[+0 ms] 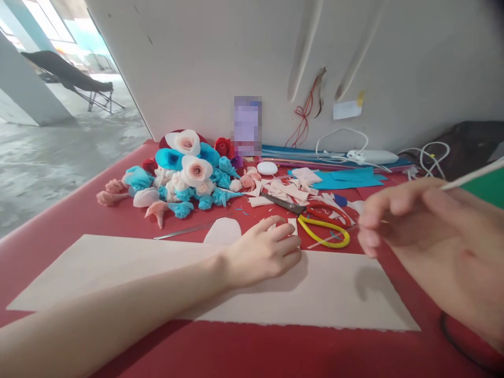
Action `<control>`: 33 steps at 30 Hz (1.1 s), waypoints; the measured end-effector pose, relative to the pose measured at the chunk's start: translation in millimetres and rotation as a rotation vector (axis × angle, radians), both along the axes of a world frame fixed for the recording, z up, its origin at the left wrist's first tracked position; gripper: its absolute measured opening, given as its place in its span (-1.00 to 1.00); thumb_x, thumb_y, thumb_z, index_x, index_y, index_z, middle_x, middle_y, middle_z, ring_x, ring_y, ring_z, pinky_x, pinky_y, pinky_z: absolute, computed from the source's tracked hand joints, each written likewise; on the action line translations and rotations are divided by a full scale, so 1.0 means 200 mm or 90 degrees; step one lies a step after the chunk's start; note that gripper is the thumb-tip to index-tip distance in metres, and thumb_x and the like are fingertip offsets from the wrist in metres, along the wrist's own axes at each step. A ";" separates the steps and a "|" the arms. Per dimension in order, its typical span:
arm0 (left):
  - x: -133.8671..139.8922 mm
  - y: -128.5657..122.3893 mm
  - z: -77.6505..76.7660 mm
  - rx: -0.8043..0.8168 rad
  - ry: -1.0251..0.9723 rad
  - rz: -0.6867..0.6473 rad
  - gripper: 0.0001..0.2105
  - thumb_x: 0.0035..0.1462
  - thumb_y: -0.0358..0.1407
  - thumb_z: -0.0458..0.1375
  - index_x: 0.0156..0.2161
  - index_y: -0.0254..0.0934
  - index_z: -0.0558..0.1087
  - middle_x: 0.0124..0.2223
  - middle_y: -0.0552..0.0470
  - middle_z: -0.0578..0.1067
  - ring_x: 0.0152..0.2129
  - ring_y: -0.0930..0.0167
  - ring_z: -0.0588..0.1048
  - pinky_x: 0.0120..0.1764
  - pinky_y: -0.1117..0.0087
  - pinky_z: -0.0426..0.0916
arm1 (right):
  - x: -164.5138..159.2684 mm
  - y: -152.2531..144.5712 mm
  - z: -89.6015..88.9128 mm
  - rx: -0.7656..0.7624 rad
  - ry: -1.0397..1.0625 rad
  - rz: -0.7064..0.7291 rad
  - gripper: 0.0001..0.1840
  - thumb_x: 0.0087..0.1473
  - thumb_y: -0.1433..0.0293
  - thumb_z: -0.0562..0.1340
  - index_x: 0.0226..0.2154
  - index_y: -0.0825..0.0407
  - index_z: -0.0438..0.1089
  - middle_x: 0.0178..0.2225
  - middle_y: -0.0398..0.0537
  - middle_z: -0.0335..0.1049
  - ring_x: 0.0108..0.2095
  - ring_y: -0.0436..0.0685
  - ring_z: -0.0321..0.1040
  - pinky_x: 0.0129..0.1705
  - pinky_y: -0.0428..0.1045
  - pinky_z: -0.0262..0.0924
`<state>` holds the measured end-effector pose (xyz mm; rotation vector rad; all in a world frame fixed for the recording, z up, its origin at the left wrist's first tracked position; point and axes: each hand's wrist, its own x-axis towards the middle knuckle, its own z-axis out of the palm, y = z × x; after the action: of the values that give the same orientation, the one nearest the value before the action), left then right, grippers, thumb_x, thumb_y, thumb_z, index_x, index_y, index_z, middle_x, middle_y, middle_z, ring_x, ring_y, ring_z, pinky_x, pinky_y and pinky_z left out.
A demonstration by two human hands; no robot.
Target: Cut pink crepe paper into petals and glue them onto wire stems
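Note:
My left hand (268, 249) rests palm down over the far edge of a long cream paper sheet (346, 291). Its fingers are curled, with the tips hidden; a narrow pale strip (292, 226) shows beside them. Raised at the right, my right hand (433, 236) has its fingers bent together around a thin pale strip (331, 239) that slants down left over the scissors. Those scissors (323, 236), with one yellow and one red handle, lie beyond the sheet. A cream petal-shaped piece (223, 231) sits left of my left hand.
Blue, white, pink and red paper flowers (185, 178) are heaped at the back left. Near them lie thin wires (185, 231), paper scraps (283, 190), blue paper (348, 179) and a white oval case (267, 168). A white power strip (372, 156) with cords stands by the wall.

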<state>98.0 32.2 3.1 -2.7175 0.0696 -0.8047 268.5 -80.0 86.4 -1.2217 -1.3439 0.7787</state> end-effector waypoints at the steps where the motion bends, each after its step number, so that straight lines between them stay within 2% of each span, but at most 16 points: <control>1: 0.00 0.00 0.00 0.005 -0.007 0.001 -0.82 0.14 -0.51 0.00 -0.37 -0.36 0.46 -0.38 0.01 0.48 -0.33 0.34 0.40 -0.16 0.25 0.32 | -0.03 0.04 0.01 -0.011 0.066 0.045 -0.69 0.23 0.31 -0.07 -0.42 -0.07 0.30 -0.41 -0.19 0.35 -0.48 -0.03 0.33 -0.43 -0.13 0.31; 4: 0.00 0.00 -0.02 0.018 -0.026 0.002 -0.81 0.13 -0.53 0.01 -0.36 -0.33 0.46 -0.36 0.03 0.49 -0.34 0.36 0.41 -0.17 0.24 0.32 | -0.09 0.12 -0.01 -0.043 0.176 0.109 -0.65 0.23 0.38 -0.05 -0.47 0.02 0.34 -0.43 -0.14 0.38 -0.47 -0.03 0.36 -0.43 -0.16 0.32; 9: 0.00 0.00 -0.02 0.035 -0.027 0.019 -0.77 0.13 -0.56 -0.02 -0.35 -0.31 0.46 -0.37 0.05 0.49 -0.35 0.39 0.41 -0.12 0.25 0.31 | -0.13 0.18 -0.06 -0.071 0.189 0.125 -0.66 0.22 0.39 -0.02 -0.47 0.01 0.38 -0.42 -0.14 0.35 -0.45 -0.03 0.34 -0.43 -0.15 0.31; 13: 0.00 0.00 -0.01 0.017 -0.005 0.021 -0.79 0.15 -0.52 -0.01 -0.37 -0.31 0.45 -0.36 0.04 0.49 -0.33 0.37 0.41 -0.13 0.26 0.31 | -0.09 0.18 -0.07 -0.104 0.156 0.082 -0.66 0.21 0.35 0.00 -0.48 -0.02 0.39 -0.42 -0.14 0.33 -0.45 -0.01 0.33 -0.43 -0.11 0.29; 17: 0.00 0.00 0.00 -0.005 0.011 0.009 -0.80 0.15 -0.51 -0.02 -0.38 -0.35 0.45 -0.38 0.01 0.47 -0.35 0.36 0.41 -0.19 0.27 0.33 | -0.05 0.18 -0.07 -0.095 0.093 0.033 -0.67 0.20 0.34 0.00 -0.49 -0.04 0.38 -0.42 -0.13 0.33 -0.47 0.00 0.29 -0.45 -0.10 0.25; 20: 0.00 -0.01 0.00 -0.020 0.002 0.006 -0.81 0.15 -0.51 -0.01 -0.36 -0.37 0.46 -0.36 -0.01 0.48 -0.31 0.32 0.41 -0.20 0.27 0.33 | 0.00 0.18 -0.08 -0.051 -0.011 -0.035 -0.70 0.19 0.31 0.00 -0.48 -0.02 0.34 -0.40 -0.12 0.33 -0.45 0.00 0.28 -0.41 -0.08 0.23; 24: 0.00 -0.01 -0.01 -0.042 0.009 0.010 -0.81 0.15 -0.49 -0.01 -0.36 -0.36 0.46 -0.36 0.00 0.48 -0.34 0.33 0.40 -0.21 0.29 0.32 | 0.08 0.19 -0.10 0.104 -0.463 -0.229 -0.76 0.18 0.36 -0.01 -0.43 0.04 0.30 -0.44 -0.07 0.33 -0.41 0.04 0.29 -0.31 -0.04 0.15; 26: 0.00 0.00 -0.01 -0.056 0.018 0.014 -0.81 0.15 -0.48 -0.01 -0.34 -0.37 0.45 -0.34 -0.02 0.49 -0.33 0.33 0.39 -0.19 0.28 0.31 | 0.11 0.19 -0.11 0.125 -0.589 -0.257 -0.76 0.16 0.40 -0.01 -0.43 0.06 0.30 -0.46 -0.06 0.34 -0.40 0.04 0.29 -0.29 -0.04 0.11; 30: 0.00 0.00 -0.01 -0.121 0.046 0.019 -0.84 0.15 -0.44 -0.01 -0.32 -0.39 0.43 -0.36 -0.06 0.48 -0.37 0.33 0.37 -0.21 0.29 0.30 | 0.12 0.14 -0.11 0.081 -0.576 -0.243 -0.73 0.18 0.37 -0.02 -0.42 0.05 0.33 -0.44 -0.08 0.39 -0.42 0.03 0.31 -0.35 -0.06 0.10; 33: 0.00 0.00 -0.01 -0.199 0.068 0.030 -0.83 0.15 -0.44 -0.02 -0.33 -0.38 0.42 -0.43 -0.06 0.46 -0.43 0.36 0.36 -0.28 0.33 0.30 | 0.11 0.09 -0.11 0.028 -0.499 -0.229 -0.71 0.19 0.28 0.00 -0.40 0.02 0.35 -0.38 -0.10 0.41 -0.36 0.04 0.32 -0.32 -0.06 0.13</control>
<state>98.6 32.1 1.0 -3.0420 -0.1047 -0.7067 290.7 -62.4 63.9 -1.7623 -1.6608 -0.0134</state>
